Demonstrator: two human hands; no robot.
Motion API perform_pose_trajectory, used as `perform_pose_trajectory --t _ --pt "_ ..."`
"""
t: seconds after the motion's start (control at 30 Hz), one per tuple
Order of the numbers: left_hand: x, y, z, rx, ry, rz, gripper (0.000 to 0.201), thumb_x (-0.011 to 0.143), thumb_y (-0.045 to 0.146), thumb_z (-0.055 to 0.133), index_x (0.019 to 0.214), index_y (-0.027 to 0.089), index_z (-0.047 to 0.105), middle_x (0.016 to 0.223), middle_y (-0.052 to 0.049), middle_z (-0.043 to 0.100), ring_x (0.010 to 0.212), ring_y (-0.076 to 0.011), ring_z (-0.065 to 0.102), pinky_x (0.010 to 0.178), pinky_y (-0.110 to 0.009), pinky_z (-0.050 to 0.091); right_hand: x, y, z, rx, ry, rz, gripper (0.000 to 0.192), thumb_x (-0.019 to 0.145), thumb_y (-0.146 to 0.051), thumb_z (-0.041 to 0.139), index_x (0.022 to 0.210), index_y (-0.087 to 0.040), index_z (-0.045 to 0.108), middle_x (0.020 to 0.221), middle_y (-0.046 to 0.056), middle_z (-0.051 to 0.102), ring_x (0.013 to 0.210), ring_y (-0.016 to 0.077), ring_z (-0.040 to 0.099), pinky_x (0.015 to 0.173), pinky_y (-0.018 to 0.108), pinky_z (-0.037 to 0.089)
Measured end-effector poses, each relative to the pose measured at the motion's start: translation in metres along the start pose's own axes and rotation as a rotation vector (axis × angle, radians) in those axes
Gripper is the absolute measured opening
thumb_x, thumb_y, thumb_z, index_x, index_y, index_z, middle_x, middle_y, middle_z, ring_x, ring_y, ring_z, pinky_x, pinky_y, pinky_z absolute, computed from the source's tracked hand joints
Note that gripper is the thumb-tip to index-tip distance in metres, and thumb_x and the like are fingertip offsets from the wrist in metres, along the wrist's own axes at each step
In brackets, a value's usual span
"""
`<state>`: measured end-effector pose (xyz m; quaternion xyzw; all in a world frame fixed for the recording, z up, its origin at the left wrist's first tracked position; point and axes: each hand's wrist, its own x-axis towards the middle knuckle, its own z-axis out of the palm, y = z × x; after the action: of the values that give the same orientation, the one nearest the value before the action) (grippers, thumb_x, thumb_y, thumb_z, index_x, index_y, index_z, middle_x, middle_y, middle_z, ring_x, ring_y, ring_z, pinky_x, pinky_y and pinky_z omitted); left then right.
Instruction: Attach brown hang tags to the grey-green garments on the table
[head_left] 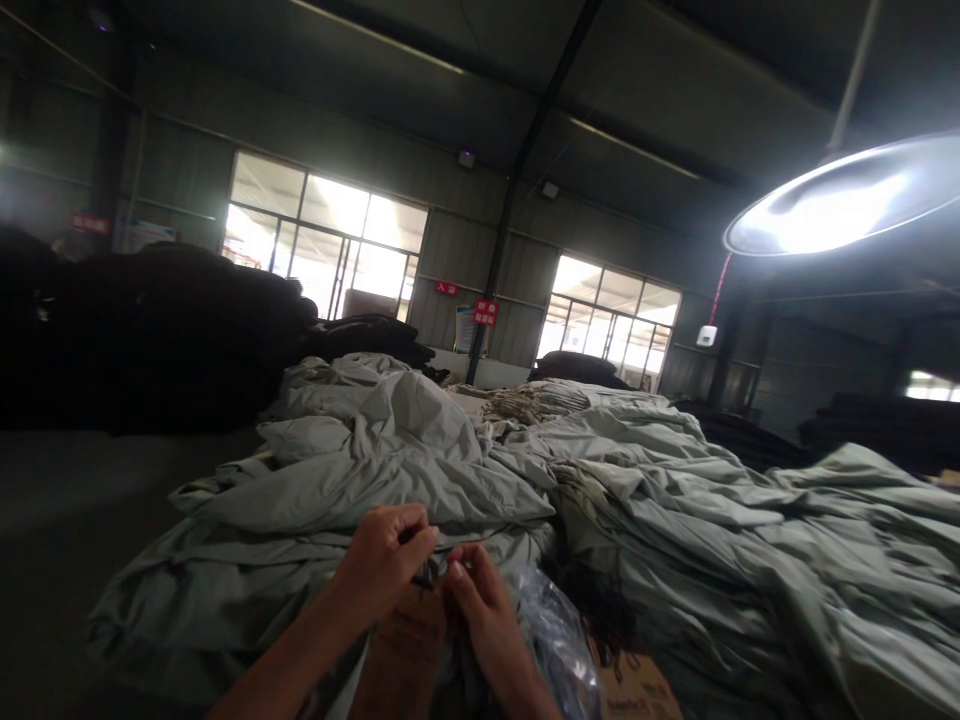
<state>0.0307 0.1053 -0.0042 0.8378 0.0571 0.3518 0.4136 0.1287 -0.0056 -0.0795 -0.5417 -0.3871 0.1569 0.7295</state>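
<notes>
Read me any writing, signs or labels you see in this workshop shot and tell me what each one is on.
None can be read.
Red sign on the back wall: characters blurred.
Red sign on the pillar: characters blurred.
Red sign on the left wall: too dark.
Cardboard box by the hands: print cut off, illegible.

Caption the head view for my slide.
Both hands, left hand and right hand, pinch a small dark item before heaped grey-green fabric.
</notes>
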Motion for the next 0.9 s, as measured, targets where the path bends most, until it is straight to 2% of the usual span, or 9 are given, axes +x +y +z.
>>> perform_pose_trajectory --t 0.13,0.2,0.27,0.3,0.43,0.53,0.63,0.77,0.9 --pt "-0.002 0.001 -0.003 0.071 0.012 0.056 0.028 0.068 0.035 0.039 0.047 0.021 0.027 0.046 0.006 0.029 0.049 -0.0104 0.034 0.053 -0.023 0.027 -0.008 -0.010 0.007 -0.155 -0.060 -0.018 0.034 0.067 -0.029 0.069 0.093 -0.021 0.049 0.071 -0.001 0.064 0.062 0.0154 0.058 0.055 0.025 0.040" --pt "-0.002 0.004 -0.006 0.117 0.025 0.083 0.028 0.068 0.033 0.039 0.046 0.020 0.027 0.046 0.006 0.029 0.049 -0.0102 0.034 0.057 -0.024 0.029 -0.011 -0.015 0.010 -0.277 0.032 -0.028 0.035 0.062 -0.020 0.070 0.092 -0.022 0.053 0.075 0.001 0.065 0.065 0.0168 0.059 0.058 0.027 0.042" --pt "-0.003 0.006 -0.010 0.148 0.028 0.099 0.028 0.068 0.032 0.039 0.046 0.020 0.027 0.045 0.006 0.029 0.050 -0.0100 0.035 0.061 -0.024 0.031 -0.013 -0.018 0.013 -0.376 0.131 -0.007 0.031 0.059 -0.014 0.069 0.086 -0.023 0.056 0.065 -0.002 0.062 0.057 0.0153 0.056 0.053 0.026 0.039" --pt "-0.004 0.008 -0.012 0.161 0.025 0.105 0.028 0.068 0.031 0.039 0.046 0.019 0.028 0.045 0.006 0.030 0.050 -0.0099 0.035 0.062 -0.024 0.031 -0.014 -0.019 0.016 -0.381 0.135 0.024 0.030 0.058 -0.013 0.069 0.084 -0.023 0.057 0.061 -0.003 0.060 0.053 0.0145 0.055 0.050 0.025 0.038" --pt "-0.007 0.013 -0.020 0.228 0.007 0.139 0.027 0.069 0.030 0.041 0.046 0.019 0.034 0.044 0.006 0.034 0.050 -0.0103 0.037 0.065 -0.025 0.032 -0.012 -0.029 0.028 -0.149 -0.032 0.168 0.040 0.054 -0.013 0.070 0.090 -0.022 0.053 0.065 -0.003 0.066 0.054 0.0150 0.059 0.051 0.025 0.041" --pt "-0.009 0.016 -0.024 0.183 -0.006 0.202 0.019 0.068 0.026 0.043 0.050 0.019 0.040 0.054 0.004 0.044 0.057 -0.0118 0.043 0.066 -0.025 0.034 -0.012 -0.055 0.035 0.018 0.007 0.180 0.044 0.051 -0.014 0.072 0.090 -0.021 0.051 0.064 -0.002 0.067 0.057 0.0155 0.062 0.054 0.024 0.043" --pt "-0.012 0.018 -0.025 0.016 -0.079 0.249 0.018 0.071 0.029 0.044 0.056 0.018 0.046 0.067 0.001 0.050 0.069 -0.0137 0.048 0.066 -0.024 0.036 -0.018 -0.086 0.036 0.113 0.015 0.244 0.041 0.054 -0.016 0.071 0.091 -0.019 0.054 0.064 -0.002 0.068 0.055 0.0131 0.060 0.051 0.021 0.041" --pt "-0.014 0.017 -0.021 -0.244 -0.191 0.158 0.040 0.079 0.051 0.036 0.057 0.019 0.045 0.059 0.003 0.045 0.059 -0.0124 0.043 0.059 -0.024 0.037 -0.027 -0.107 0.029 0.280 -0.092 0.286 0.028 0.057 -0.020 0.068 0.084 -0.013 0.063 0.071 0.004 0.069 0.063 0.0139 0.062 0.060 0.024 0.045" --pt "-0.019 0.012 -0.017 -0.471 -0.191 0.055 0.049 0.077 0.062 0.037 0.064 0.017 0.052 0.061 0.001 0.051 0.059 -0.0126 0.047 0.058 -0.025 0.039 -0.032 -0.102 0.023 0.350 -0.218 0.310 0.036 0.057 -0.023 0.068 0.091 -0.011 0.064 0.080 0.009 0.070 0.068 0.0178 0.065 0.066 0.029 0.047"
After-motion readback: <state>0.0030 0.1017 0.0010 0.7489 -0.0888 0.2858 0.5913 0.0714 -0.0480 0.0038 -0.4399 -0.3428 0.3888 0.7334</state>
